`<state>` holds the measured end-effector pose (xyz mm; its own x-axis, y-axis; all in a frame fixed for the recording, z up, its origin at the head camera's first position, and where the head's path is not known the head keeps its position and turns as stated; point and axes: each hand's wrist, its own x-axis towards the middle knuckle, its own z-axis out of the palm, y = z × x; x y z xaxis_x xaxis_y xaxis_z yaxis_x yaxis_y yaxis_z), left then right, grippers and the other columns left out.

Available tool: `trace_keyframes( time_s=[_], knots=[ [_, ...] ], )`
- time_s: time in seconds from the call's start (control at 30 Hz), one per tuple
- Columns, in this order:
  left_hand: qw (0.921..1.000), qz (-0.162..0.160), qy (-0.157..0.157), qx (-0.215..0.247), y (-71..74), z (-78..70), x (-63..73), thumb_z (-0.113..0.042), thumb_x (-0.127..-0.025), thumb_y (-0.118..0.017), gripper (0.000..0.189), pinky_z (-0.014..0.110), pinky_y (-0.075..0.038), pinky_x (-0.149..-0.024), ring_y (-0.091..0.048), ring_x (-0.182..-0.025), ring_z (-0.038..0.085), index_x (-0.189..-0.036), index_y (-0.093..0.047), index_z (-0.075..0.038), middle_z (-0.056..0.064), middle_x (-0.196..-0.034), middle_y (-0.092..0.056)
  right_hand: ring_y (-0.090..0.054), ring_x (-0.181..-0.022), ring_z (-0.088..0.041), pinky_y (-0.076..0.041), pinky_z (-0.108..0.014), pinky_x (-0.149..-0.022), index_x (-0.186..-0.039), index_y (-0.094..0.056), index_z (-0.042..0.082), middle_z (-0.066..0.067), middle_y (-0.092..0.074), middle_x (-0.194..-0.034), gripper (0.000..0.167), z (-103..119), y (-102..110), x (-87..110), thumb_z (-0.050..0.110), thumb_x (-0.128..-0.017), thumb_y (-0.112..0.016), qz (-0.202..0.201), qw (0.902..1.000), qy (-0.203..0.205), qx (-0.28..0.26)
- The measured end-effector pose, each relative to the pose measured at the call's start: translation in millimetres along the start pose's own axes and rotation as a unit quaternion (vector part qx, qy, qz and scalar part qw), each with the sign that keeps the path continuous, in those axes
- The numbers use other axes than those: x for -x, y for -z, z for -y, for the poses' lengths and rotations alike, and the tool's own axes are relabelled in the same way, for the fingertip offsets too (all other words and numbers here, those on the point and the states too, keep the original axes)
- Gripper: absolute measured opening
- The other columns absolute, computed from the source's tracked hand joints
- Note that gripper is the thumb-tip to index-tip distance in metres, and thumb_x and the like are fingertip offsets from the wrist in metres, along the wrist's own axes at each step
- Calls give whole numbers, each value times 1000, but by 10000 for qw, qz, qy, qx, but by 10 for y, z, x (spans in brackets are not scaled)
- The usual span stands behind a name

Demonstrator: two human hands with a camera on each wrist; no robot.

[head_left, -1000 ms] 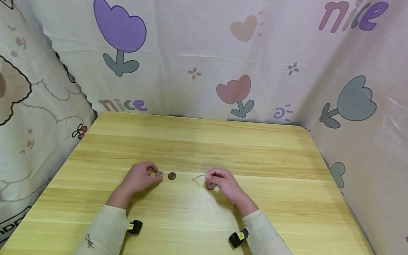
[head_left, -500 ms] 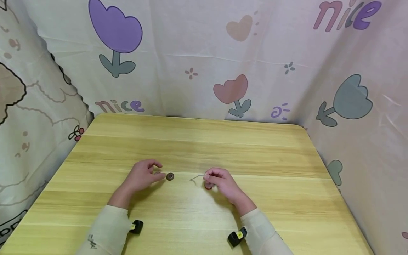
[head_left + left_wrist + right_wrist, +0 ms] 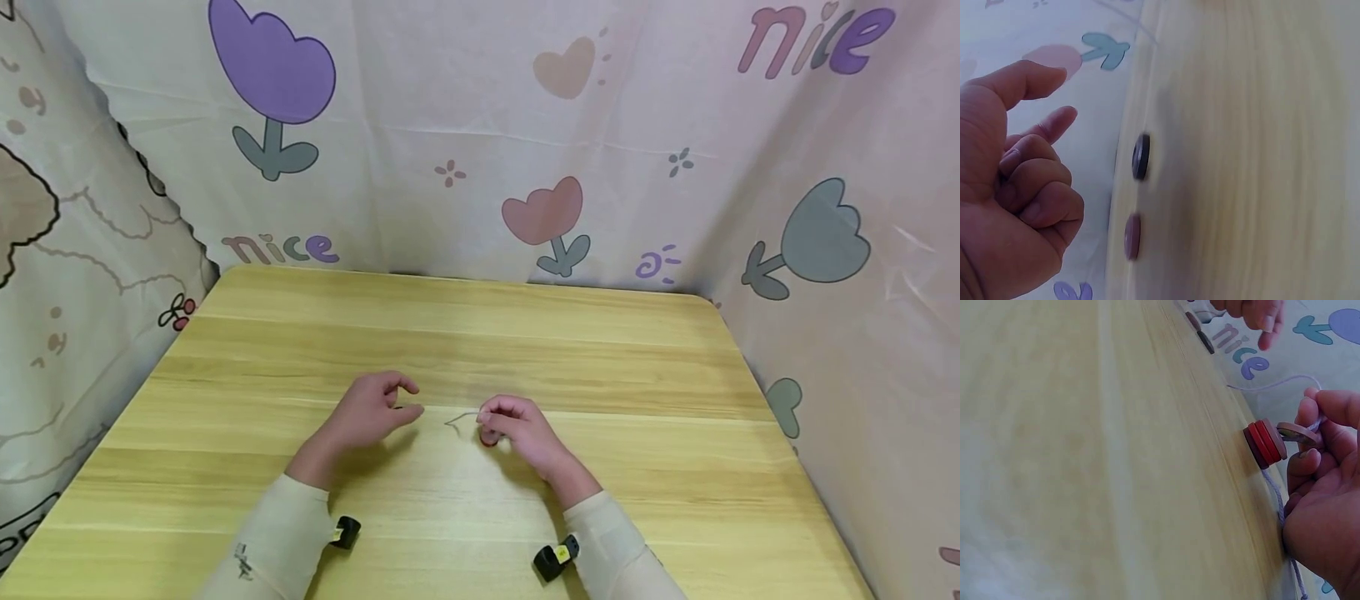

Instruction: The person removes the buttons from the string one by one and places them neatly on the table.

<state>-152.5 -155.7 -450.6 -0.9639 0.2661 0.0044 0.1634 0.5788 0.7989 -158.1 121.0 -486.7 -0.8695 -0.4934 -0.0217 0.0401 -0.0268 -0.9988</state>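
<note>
The cord [image 3: 461, 417] runs left from the right hand [image 3: 528, 433], which pinches it above stacked buttons [image 3: 1266, 442], its free end just right and slightly near of the closer left hand [image 3: 375, 410], whose thumb and forefinger stand apart, holding nothing.

Left grip [image 3: 1019, 181] with thumb and forefinger parted, dark button [image 3: 1140, 157] near reddish-brown button [image 3: 1132, 237], wooden tabletop [image 3: 1260, 156], patterned cloth [image 3: 1094, 119]

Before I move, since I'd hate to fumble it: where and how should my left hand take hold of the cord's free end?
Probably pinch the cord just behind its free tip, bringing the left hand in from the left. The right hand pinches the cord farther back, and its thin loose end juts leftward, exposed.
</note>
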Motion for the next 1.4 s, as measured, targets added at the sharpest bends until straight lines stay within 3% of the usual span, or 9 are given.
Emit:
trace_keyframes(
  time_s=[0.3, 0.4, 0.5, 0.6, 0.67, 0.73, 1.03, 1.23, 1.4],
  knots=[
    [9996, 233, 123, 102, -213, -160, -15, -21, -89, -75, 25, 30, -32, -52, -29, -48, 11, -109, -70, -7, -4, -57, -33, -55, -73, -25, -49, -33, -73, -98, -60, -15, -17, -56, -77, 24, 26, -15, 4, 9, -98, -61, -28, 10000, -49, -78],
    [9993, 236, 258, -140, -277, -212, -16, -27, -89, -75, 22, 44, -34, -66, -33, -49, 11, -108, -71, -15, -5, -57, -37, -55, -73, -25, -49, -33, -73, -98, -60, -15, -17, -56, -77, 25, 29, -9, 3, 10, -98, -61, -21, 9999, -49, -96],
    [9993, 267, 163, -212, -341, -255, -33, -27, -90, -74, 19, 56, -27, -72, -35, -49, 10, -106, -71, -18, -5, -56, -38, -55, -73, -25, -49, -33, -72, -99, -60, -16, -16, -57, -76, 26, 28, -3, 0, 10, -98, -61, -10, 10000, -56, -81],
    [9992, 384, -123, -3, -405, -283, -65, -22, -91, -74, 16, 44, -36, -68, -31, -47, 9, -105, -70, -14, -5, -56, -36, -56, -73, -25, -49, -33, -73, -98, -60, -15, -17, -58, -77, 26, 29, -1, 2, 11, -98, -61, -8, 10000, -51, -33],
    [9984, 447, -323, 105, -440, -297, -88, -18, -93, -72, 13, 30, -33, -52, -29, -46, 9, -103, -70, -12, -5, -55, -34, -56, -73, -25, -50, -34, -73, -98, -61, -15, -18, -59, -78, 26, 20, 1, 0, 11, -98, -61, -4, 10000, -41, -6],
    [9978, 463, -455, 119, -464, -310, -103, -16, -94, -69, 10, 25, -29, -48, -28, -46, 8, -102, -70, -10, -6, -55, -34, -57, -74, -25, -50, -34, -73, -98, -61, -15, -19, -59, -79, 25, 16, 0, 0, 10, -98, -60, -5, 10000, -51, -1],
    [9980, 390, -490, -63, -479, -351, -122, -7, -95, -61, 9, 25, -29, -50, -30, -49, 8, -92, -69, -9, -6, -58, -35, -58, -74, -24, -50, -33, -73, -99, -61, -16, -16, -60, -78, 25, 3, 7, -7, 9, -99, -59, 4, 10000, -53, -5],
    [9983, 118, -523, -240, -436, -361, -142, -8, -95, -60, 8, 25, -29, -50, -30, -50, 7, -93, -68, -9, -7, -58, -35, -57, -74, -23, -49, -33, -73, -98, -62, -14, -14, -60, -79, 24, 10, 8, -8, 10, -99, -59, 31, 10000, -24, 56],
    [9990, -134, -289, -317, -368, -379, -127, -11, -95, -59, 9, 39, -31, -59, -36, -54, 8, -93, -67, -12, -7, -59, -39, -45, -69, -23, -41, -31, -66, -97, -61, -14, -15, -49, -74, 23, 26, 16, 1, 8, -98, -56, 80, 10000, -52, 17]
  ],
)
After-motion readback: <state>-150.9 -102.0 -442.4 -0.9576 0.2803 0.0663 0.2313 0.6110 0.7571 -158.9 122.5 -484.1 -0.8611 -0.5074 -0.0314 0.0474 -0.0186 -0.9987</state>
